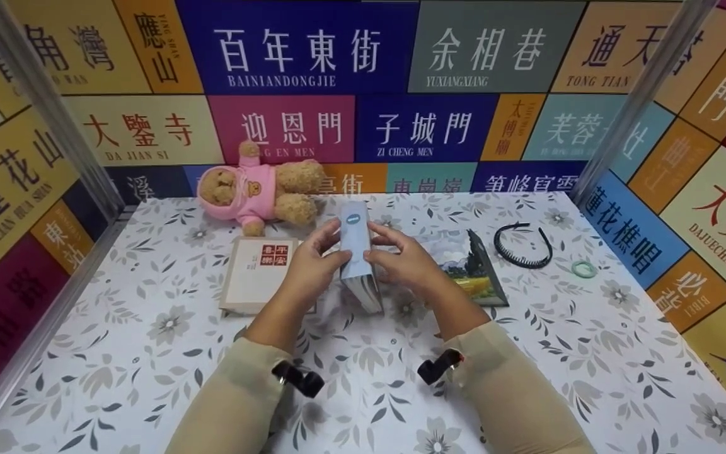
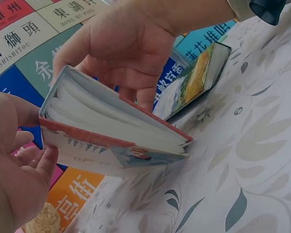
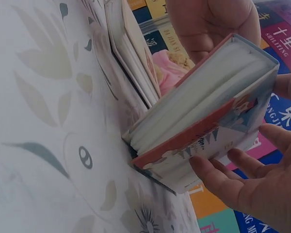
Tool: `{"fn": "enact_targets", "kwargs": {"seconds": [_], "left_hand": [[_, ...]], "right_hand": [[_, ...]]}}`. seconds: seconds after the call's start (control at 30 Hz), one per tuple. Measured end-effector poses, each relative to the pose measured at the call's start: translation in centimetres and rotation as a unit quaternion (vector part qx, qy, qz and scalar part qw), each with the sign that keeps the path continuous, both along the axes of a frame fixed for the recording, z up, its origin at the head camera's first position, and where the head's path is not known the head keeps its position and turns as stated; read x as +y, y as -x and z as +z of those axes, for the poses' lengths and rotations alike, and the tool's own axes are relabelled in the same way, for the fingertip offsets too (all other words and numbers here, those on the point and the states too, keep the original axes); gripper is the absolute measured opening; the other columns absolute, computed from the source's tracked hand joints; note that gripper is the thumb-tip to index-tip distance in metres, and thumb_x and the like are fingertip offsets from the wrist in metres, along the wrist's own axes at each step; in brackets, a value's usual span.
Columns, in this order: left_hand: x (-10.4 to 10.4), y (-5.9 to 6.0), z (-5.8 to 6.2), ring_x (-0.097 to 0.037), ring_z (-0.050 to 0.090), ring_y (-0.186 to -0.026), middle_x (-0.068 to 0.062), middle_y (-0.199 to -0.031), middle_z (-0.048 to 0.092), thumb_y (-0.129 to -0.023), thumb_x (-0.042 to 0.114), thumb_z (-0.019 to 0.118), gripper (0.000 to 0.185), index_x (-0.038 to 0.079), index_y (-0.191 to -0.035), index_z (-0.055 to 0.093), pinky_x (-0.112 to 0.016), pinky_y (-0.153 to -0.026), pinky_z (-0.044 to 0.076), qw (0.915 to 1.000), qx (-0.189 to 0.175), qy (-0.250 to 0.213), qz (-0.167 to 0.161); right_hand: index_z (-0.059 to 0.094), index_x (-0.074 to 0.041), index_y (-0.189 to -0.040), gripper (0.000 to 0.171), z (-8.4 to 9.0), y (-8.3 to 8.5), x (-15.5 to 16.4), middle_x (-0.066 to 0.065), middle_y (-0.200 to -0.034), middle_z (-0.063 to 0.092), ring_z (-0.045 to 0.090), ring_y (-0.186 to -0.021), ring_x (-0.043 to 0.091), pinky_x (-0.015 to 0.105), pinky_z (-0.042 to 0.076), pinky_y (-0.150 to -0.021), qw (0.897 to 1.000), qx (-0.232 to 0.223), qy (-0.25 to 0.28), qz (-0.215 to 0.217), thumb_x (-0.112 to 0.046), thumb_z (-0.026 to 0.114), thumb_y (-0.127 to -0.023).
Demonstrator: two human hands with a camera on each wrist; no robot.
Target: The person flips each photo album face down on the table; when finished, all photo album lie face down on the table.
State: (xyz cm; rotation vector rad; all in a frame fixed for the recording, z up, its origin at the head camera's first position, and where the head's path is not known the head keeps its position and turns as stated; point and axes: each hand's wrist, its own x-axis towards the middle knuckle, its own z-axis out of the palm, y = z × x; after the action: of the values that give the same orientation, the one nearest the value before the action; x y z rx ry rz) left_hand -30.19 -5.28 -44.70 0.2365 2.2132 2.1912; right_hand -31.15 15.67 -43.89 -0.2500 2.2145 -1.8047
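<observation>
I found the book (image 1: 355, 252) spine-up at the middle of the desk (image 1: 369, 384) and judged it stiff-covered, fairly heavy, best held near the spine. Left hand (image 1: 314, 260) at nine o'clock, right hand (image 1: 404, 257) at three: both gripped its sides, fingers part-curled.

I face coloured, lettered wall panels (image 1: 300, 47) past the far edge of my table (image 1: 149, 353); posts (image 1: 54, 94) near far corners.
</observation>
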Motion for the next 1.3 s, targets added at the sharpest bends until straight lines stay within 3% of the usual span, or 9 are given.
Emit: {"fn": "enact_targets", "kwargs": {"seconds": [0.3, 0.53, 0.63, 0.77, 0.9, 1.13, 1.3], "left_hand": [[0.2, 0.1, -0.4, -0.032, 0.053, -0.149, -0.016, -0.166, 0.048, -0.104, 0.015, 0.065, 0.062, 0.002, -0.161, 0.044, -0.044, -0.123, 0.048, 0.9979, -0.06, -0.012, -0.019], [0.1, 0.0, -0.1, -0.029, 0.055, -0.148, -0.012, -0.161, 0.056, -0.103, 0.023, 0.068, 0.06, 0.009, -0.159, 0.051, -0.047, -0.122, 0.048, 0.9985, -0.05, 0.02, 0.004], [0.0, -0.1, 0.0, -0.029, 0.055, -0.148, -0.01, -0.16, 0.057, -0.102, 0.028, 0.069, 0.061, 0.013, -0.159, 0.052, -0.047, -0.122, 0.048, 0.9979, -0.047, 0.043, 0.01], [0.1, -0.2, -0.1, -0.03, 0.055, -0.148, -0.008, -0.163, 0.054, -0.103, 0.033, 0.068, 0.062, 0.018, -0.161, 0.05, -0.05, -0.122, 0.047, 0.9972, -0.036, 0.066, -0.006], [0.2, -0.1, -0.7, -0.033, 0.053, -0.15, -0.008, -0.166, 0.051, -0.105, 0.035, 0.066, 0.058, 0.019, -0.159, 0.053, -0.054, -0.122, 0.046, 0.9969, -0.025, 0.067, -0.031], [0.4, 0.1, -1.9, -0.033, 0.049, -0.153, -0.011, -0.167, 0.049, -0.108, 0.036, 0.06, 0.059, 0.011, -0.161, 0.049, -0.051, -0.125, 0.044, 0.9921, -0.101, 0.048, -0.056], [0.4, 0.3, -2.6, -0.034, 0.049, -0.152, -0.017, -0.166, 0.048, -0.11, 0.027, 0.056, 0.057, 0.005, -0.161, 0.046, -0.049, -0.128, 0.04, 0.9903, -0.119, 0.03, -0.065]], "right_hand": [[0.04, -0.039, -0.165, 0.07, 0.1, 0.2, 0.3, 0.012, -0.164, 0.044, 0.063, -0.134, 0.039, 0.06, 0.059, -0.106, 1.0, -0.024, 0.005, 0.009, -0.029, 0.069, -0.102], [0.038, -0.035, -0.166, 0.066, 0.0, -0.1, -0.1, 0.011, -0.161, 0.047, 0.058, -0.144, 0.034, 0.054, 0.059, -0.107, 0.999, -0.022, 0.034, 0.015, -0.027, 0.063, -0.105], [0.041, -0.031, -0.164, 0.062, -0.1, -0.1, -0.2, 0.013, -0.155, 0.051, 0.06, -0.14, 0.033, 0.05, 0.06, -0.106, 0.999, -0.01, 0.047, 0.007, -0.026, 0.064, -0.107], [0.049, -0.022, -0.16, 0.058, -0.2, 0.2, 0.2, 0.014, -0.151, 0.055, 0.064, -0.133, 0.03, 0.039, 0.063, -0.101, 0.999, 0.021, 0.047, -0.012, -0.026, 0.069, -0.106], [0.056, -0.017, -0.155, 0.059, 0.2, 0.4, 0.8, 0.012, -0.154, 0.059, 0.063, -0.138, 0.028, 0.034, 0.062, -0.103, 0.998, 0.04, 0.038, -0.037, -0.023, 0.077, -0.1], [0.057, -0.017, -0.156, 0.064, 1.0, 0.7, 1.6, 0.012, -0.158, 0.059, 0.057, -0.148, 0.028, 0.041, 0.058, -0.112, 0.997, 0.041, 0.011, -0.063, -0.014, 0.08, -0.096], [0.059, -0.018, -0.155, 0.064, 0.8, 1.3, 2.2, 0.01, -0.159, 0.059, 0.057, -0.148, 0.027, 0.044, 0.055, -0.116, 0.997, 0.018, -0.011, -0.076, -0.013, 0.081, -0.095]]}}
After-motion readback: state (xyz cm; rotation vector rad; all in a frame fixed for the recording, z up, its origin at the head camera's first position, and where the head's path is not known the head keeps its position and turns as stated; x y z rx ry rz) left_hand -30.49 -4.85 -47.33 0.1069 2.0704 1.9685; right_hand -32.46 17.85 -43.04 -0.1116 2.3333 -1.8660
